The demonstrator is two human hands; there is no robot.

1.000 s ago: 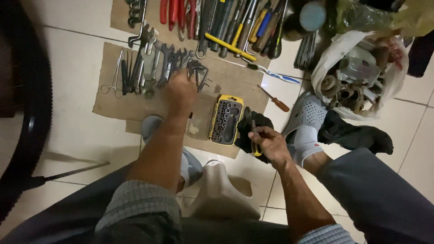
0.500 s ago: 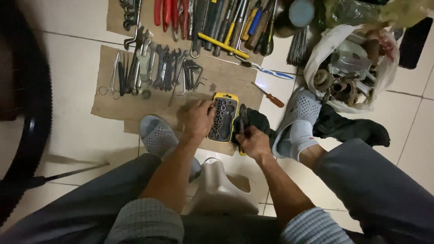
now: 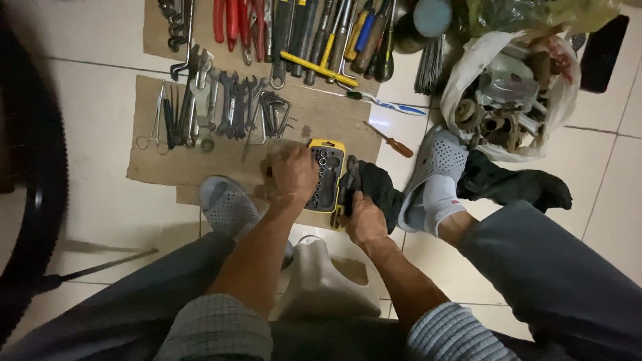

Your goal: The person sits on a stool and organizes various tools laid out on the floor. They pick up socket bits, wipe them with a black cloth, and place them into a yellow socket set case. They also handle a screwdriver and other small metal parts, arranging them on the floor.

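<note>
While both hands work over the socket case (image 3: 328, 175), that case is the landmark: a yellow-edged tray w/ dark inside, lying on the cardboard (image 3: 221, 160) on the floor, long axis running away from the person, roughly front-to-back in the head view.

Left hand (image 3: 292, 175) sits at the case's left edge, touching or just over it, knuckles up, fingers curled down toward the sockets; whether it pinches one I can't tell, since the fingertips are hidden under the hand. Forearm comes in straight from below, nearly parallel to the case's long axis.

Right hand (image 3: 364, 217) is at the case's near right corner, clenched on a black rag (image 3: 378, 186) that bunches just right of the case and touches its right edge. A bit of yellow shows beneath this hand; can't tell if it's the case's corner or a tool handle. Forearm angles in from lower right.

So the case lies between the two hands, left hand nearer its middle, right hand nearer its near end.

Left of the case, a grey clog (image 3: 227, 207) rests on the cardboard edge. Right of the case, past the rag, a second clog w/ white sock (image 3: 438, 174). Beyond the case's far end: wrenches (image 3: 231, 103) in a row, hex keys, and farther off pliers and screwdrivers. Near side of the case, a pale bike saddle (image 3: 324, 284) sits between the knees.
</note>
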